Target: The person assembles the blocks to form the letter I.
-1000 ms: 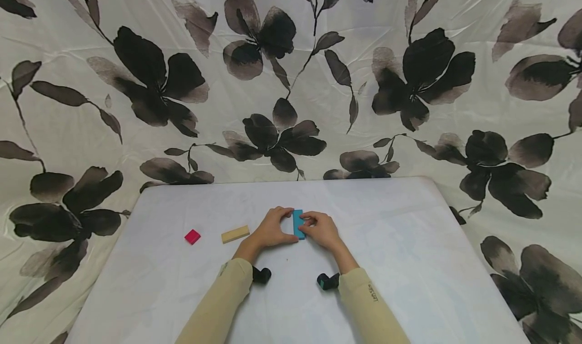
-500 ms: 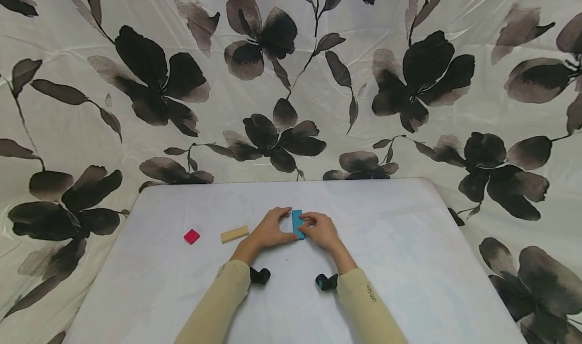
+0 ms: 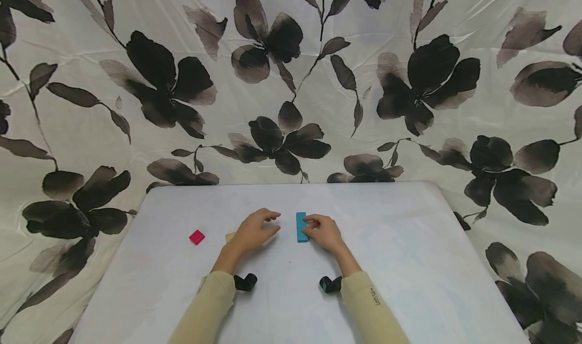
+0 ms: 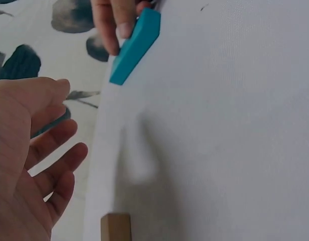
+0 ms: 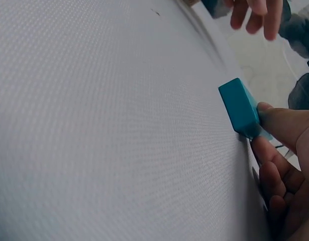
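Note:
A blue rectangular block (image 3: 300,228) lies near the middle of the white table, its long side running away from me. My right hand (image 3: 324,232) is at its right side; in the right wrist view the thumb and fingertips pinch the end of the blue block (image 5: 238,106). To the left of it, my left hand (image 3: 254,231) hovers with nothing in its relaxed, parted fingers. Under that hand's wrist lies a tan wooden block (image 3: 230,237), mostly hidden in the head view; its end (image 4: 116,228) shows at the bottom of the left wrist view.
A red block (image 3: 197,237) sits further left on the white table (image 3: 386,258). Behind the table's far edge hangs a pale cloth (image 3: 345,101) with dark flowers. Black wrist devices (image 3: 246,282) are worn at both sleeves.
My left hand has moved left, away from the blue block, and now covers most of the wooden block. The right hand stays at the blue block. The head view has shifted slightly.

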Demonstrator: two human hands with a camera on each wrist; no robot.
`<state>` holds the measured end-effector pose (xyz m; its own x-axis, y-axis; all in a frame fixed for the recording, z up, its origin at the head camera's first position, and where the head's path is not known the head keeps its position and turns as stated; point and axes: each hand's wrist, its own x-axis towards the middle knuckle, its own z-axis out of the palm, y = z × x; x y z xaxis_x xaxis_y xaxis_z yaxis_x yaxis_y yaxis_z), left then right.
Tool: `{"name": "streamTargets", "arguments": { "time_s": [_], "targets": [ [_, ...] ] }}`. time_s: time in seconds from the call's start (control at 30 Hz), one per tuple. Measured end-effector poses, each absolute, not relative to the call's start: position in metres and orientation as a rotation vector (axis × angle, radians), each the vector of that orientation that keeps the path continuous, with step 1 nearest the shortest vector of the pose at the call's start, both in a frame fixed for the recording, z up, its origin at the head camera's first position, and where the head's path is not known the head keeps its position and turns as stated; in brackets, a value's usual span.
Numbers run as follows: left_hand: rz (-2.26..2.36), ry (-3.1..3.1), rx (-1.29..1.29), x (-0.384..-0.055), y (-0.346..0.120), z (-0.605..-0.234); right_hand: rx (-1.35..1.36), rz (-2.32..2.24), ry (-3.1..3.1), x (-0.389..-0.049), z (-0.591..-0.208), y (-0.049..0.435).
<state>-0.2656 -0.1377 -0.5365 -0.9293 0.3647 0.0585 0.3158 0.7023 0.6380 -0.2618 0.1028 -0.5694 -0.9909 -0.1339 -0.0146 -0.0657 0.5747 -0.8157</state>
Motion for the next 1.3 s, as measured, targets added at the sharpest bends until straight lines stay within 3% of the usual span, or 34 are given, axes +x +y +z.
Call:
{"name": "streamTargets", "arguments": {
  "time_s": [0.67,1.3],
  "targets": [
    [1.205,2.895,0.407,-0.236,-0.207,-0.547,-0.227,-1.360,2.747,-0.262,-0.569,0.104],
    [1.276,2.945,0.335,-0.225,-0.229,-0.572,-0.195,-1.353,2.749,-0.261,-0.569,0.102]
  ]
}}
